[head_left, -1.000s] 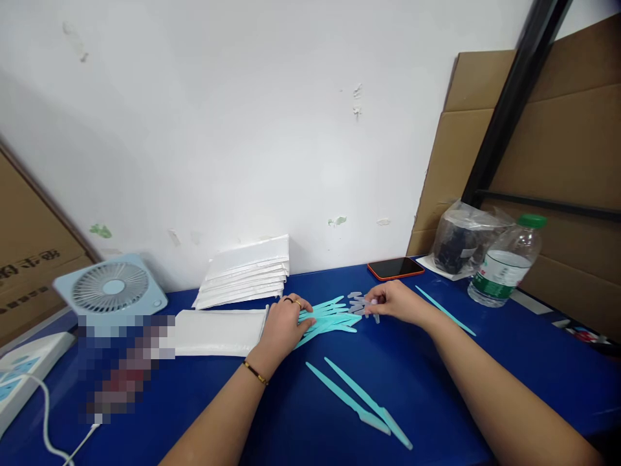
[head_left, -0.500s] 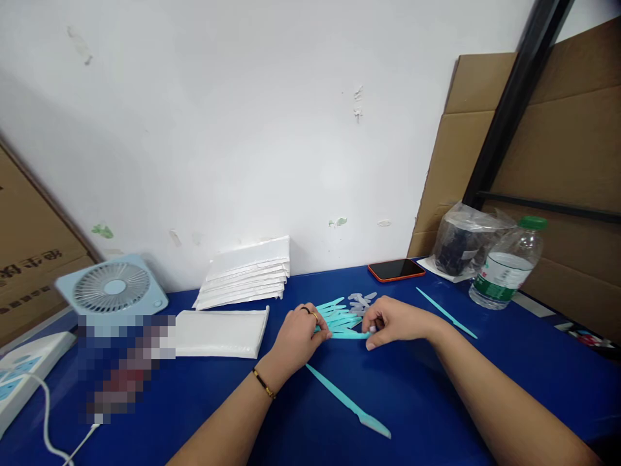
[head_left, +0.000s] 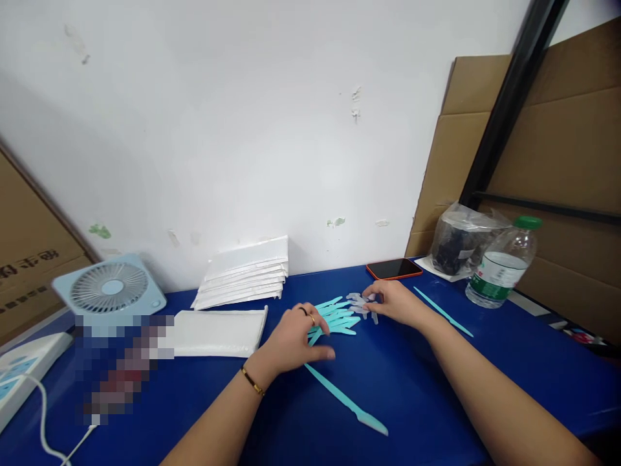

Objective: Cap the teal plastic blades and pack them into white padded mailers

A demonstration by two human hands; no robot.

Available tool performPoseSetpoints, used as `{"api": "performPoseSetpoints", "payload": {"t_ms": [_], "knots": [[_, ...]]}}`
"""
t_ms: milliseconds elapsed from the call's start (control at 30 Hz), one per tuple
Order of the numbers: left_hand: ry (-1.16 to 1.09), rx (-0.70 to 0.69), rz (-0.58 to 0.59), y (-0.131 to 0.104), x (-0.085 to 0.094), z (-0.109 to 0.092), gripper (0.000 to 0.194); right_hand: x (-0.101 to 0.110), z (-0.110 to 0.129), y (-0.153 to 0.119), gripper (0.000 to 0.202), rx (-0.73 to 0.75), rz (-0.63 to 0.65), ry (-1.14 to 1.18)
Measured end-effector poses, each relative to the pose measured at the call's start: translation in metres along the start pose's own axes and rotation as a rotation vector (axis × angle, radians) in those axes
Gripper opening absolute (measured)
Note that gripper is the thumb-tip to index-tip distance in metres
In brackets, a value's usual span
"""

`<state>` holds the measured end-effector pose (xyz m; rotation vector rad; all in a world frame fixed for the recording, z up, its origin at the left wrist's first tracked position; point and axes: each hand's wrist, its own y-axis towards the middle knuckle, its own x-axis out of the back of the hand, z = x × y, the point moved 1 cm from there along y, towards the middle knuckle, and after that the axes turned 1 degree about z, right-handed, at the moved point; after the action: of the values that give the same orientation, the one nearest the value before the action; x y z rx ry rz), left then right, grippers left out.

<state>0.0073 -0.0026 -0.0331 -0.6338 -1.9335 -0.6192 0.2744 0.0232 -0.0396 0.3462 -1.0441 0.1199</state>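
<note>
My left hand (head_left: 298, 334) hovers over the left end of a fanned pile of turquoise eyebrow razors (head_left: 342, 318), thumb spread away from the curled fingers. Its fingertips are close to the razor handles; contact is partly hidden. At the right of this pile, my right hand (head_left: 395, 303) reaches into a small heap of clear plastic caps (head_left: 358, 303). Thumb and index finger are apart there, with caps between and beneath them. A single turquoise eyebrow razor (head_left: 347, 399) lies in front of my left hand, and another eyebrow razor (head_left: 442, 312) lies beyond my right forearm.
Stacked white padded packets (head_left: 245, 272) lean by the wall, with another white packet (head_left: 213, 333) in front. A light blue fan (head_left: 114, 285) and a power strip (head_left: 33, 375) stand left. At right are a phone (head_left: 394, 268), a bagged dark item (head_left: 451, 246) and a water bottle (head_left: 499, 268).
My right hand has moved up and back from the nearest razor to the clear caps. My left hand has loosened its pinch, thumb now apart; the razor stretched between both hands lies with the pile.
</note>
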Motion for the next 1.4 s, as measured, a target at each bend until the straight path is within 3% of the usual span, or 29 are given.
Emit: {"api": "performPoseSetpoints", "payload": {"t_ms": [67, 133, 267, 333, 467, 567, 700, 833, 967, 1033, 1133, 1233, 1400], "knots": [[-0.054, -0.142, 0.192, -0.004, -0.003, -0.008, 0.036, 0.001, 0.004, -0.002, 0.031, 0.020, 0.032, 0.060], [-0.065, -0.202, 0.283, -0.005, -0.007, -0.011, 0.025, 0.001, 0.010, -0.006, 0.032, 0.046, 0.139, 0.156], [-0.021, -0.080, 0.188, 0.002, -0.014, -0.004, 0.015, -0.003, 0.028, -0.013, 0.035, 0.140, 0.440, 0.296], [-0.012, 0.011, 0.127, 0.006, -0.014, 0.001, 0.016, -0.006, 0.032, -0.015, 0.033, 0.176, 0.526, 0.307], [0.028, 0.102, 0.031, 0.007, -0.007, 0.008, 0.014, -0.008, 0.021, -0.014, 0.030, 0.110, 0.538, 0.301], [0.039, 0.132, 0.037, 0.006, -0.003, 0.009, 0.014, -0.004, 0.010, -0.011, 0.030, 0.032, 0.444, 0.286], [0.032, 0.134, 0.021, 0.007, -0.005, 0.005, 0.015, -0.004, 0.017, -0.010, 0.039, 0.050, 0.361, 0.371], [0.009, 0.123, 0.010, 0.006, -0.007, 0.002, 0.014, -0.006, 0.019, -0.013, 0.032, 0.026, 0.464, 0.493], [-0.021, 0.086, 0.124, 0.004, -0.008, 0.000, 0.018, 0.002, 0.002, -0.015, 0.032, -0.019, 0.608, 0.417], [-0.012, 0.069, 0.107, 0.003, -0.010, -0.001, 0.026, 0.005, -0.005, -0.012, 0.034, -0.007, 0.522, 0.335], [0.093, 0.023, -0.030, 0.004, -0.016, -0.002, 0.051, 0.004, -0.010, -0.005, 0.030, 0.020, 0.212, 0.205], [0.203, -0.030, -0.035, 0.006, -0.027, 0.000, 0.068, -0.003, -0.011, 0.003, 0.027, 0.057, 0.017, 0.091], [0.244, -0.100, 0.028, 0.003, -0.034, 0.002, 0.069, -0.018, -0.013, 0.010, 0.030, 0.146, -0.026, -0.093]]}}
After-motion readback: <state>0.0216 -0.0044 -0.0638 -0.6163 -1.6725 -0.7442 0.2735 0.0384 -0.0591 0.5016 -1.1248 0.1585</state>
